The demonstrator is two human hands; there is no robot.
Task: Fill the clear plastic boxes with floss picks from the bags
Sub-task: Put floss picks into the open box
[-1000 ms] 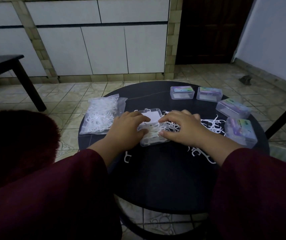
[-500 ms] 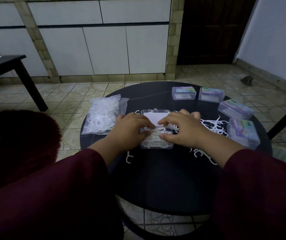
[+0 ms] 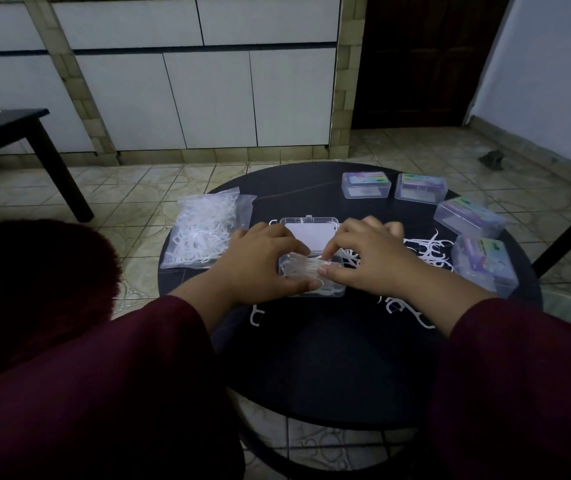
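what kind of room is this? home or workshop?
Most likely a home, maybe a kitchen or utility room: tiled floor, white built-in cabinets, a dark wooden door. The work is on a small round black table, not a bench.

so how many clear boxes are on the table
5: one open box between the hands, four closed along the far right edge. None seem hidden.
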